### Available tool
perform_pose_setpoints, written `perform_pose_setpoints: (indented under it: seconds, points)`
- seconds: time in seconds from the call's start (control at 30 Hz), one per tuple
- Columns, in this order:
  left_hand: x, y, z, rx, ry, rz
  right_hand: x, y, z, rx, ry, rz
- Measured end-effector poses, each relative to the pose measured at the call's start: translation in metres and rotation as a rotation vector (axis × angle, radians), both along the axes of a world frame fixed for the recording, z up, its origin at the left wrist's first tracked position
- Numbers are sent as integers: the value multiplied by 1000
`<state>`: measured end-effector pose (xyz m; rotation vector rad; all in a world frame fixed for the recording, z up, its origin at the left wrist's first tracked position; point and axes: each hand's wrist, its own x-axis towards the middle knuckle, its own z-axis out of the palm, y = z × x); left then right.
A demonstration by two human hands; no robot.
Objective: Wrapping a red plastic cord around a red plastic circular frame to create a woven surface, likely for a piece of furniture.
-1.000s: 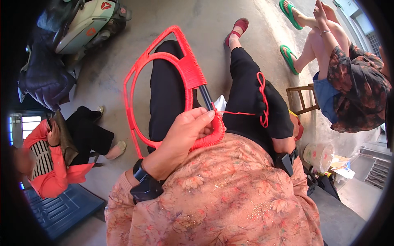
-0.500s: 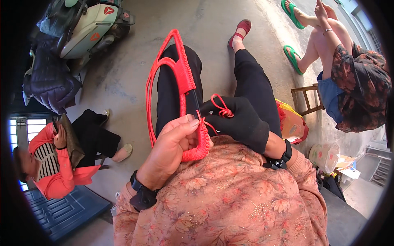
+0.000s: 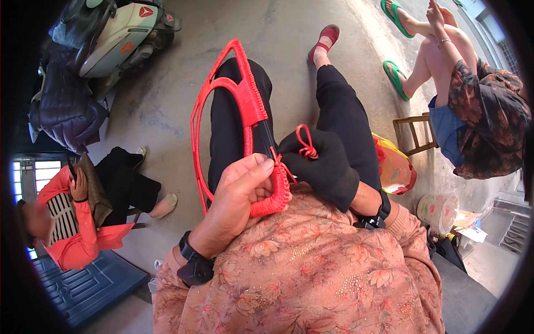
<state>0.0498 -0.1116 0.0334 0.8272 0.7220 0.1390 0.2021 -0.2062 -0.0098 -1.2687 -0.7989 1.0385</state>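
Observation:
A curved frame (image 3: 250,106) wound in red cord rests across my lap and left thigh, with a short dark stretch of rod bare between two wound parts. My bare left hand (image 3: 239,186) is closed on the frame's lower wound end, its thumb pressed by the loops beside the bare stretch. Gloved in black, my right hand (image 3: 322,170) is closed on the red cord (image 3: 307,146) close to my left thumb. A small knotted bundle of that cord stands up above the glove. The right fingertips are partly hidden.
At the left a person (image 3: 78,211) sits holding a bag, with a scooter (image 3: 119,42) beyond. Another person (image 3: 484,117) in green sandals sits at the right, by a wooden stool (image 3: 413,133). A red and yellow bag (image 3: 396,167) stands beside my right leg.
My right hand has shifted slightly right and down, drawing a little away from the bare rod. The left hand keeps its hold, and the frame tilts slightly.

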Motion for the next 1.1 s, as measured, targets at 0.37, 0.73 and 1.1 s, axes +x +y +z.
perform_pose_setpoints:
  seconds: [0.37, 0.73, 1.1]
  points:
    - [7, -5, -4, 31, 5, 24, 10, -19, 10, -84, 57, -14]
    - [15, -10, -19, 74, 49, -30, 27, -45, -2, -136, 465, 62]
    - [16, -17, -26, 38, -9, -36, 27, -36, -19, 110, 962, 62]
